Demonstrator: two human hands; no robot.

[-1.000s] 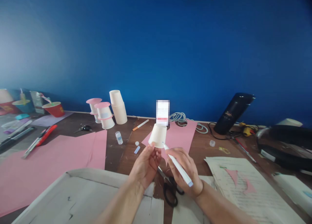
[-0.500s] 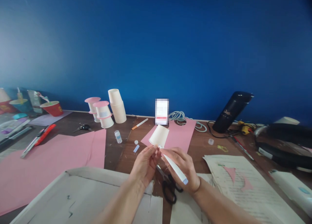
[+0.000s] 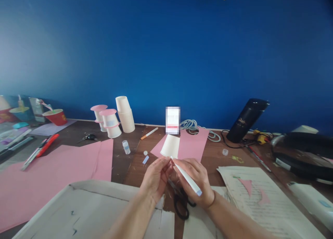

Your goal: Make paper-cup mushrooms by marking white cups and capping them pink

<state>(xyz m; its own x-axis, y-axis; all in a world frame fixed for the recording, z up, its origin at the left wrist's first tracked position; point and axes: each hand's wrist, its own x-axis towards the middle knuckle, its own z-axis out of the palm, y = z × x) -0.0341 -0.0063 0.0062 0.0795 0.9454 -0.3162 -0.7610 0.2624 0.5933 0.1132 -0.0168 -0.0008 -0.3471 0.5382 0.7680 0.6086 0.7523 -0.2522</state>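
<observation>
My right hand point(image 3: 194, 178) is closed round a white pen point(image 3: 187, 178) with a pale blue end, its tip pointing away from me at the fingertips of my left hand. My left hand point(image 3: 157, 175) is closed in a pinch right beside that tip; what it grips, if anything, is too small or hidden to make out. Just beyond both hands a white paper cup point(image 3: 170, 145) sits wide end toward me, over a pink sheet point(image 3: 194, 143). Below the hands lie scissors with black handles point(image 3: 181, 207), partly covered. A small blue cap point(image 3: 145, 159) lies left of the cup.
At the back left stand stacked paper cups point(image 3: 126, 117) and cups with pink discs point(image 3: 111, 123). A utility knife point(image 3: 43, 149) rests by large pink sheets point(image 3: 65, 166). To the right are a leaning black flask point(image 3: 246, 121), printed papers point(image 3: 260, 187) and a coiled cable point(image 3: 191, 124).
The hands have barely shifted, staying together with the pen between them. The cup sits slightly more to the left and more upright. The view has tilted up a little.
</observation>
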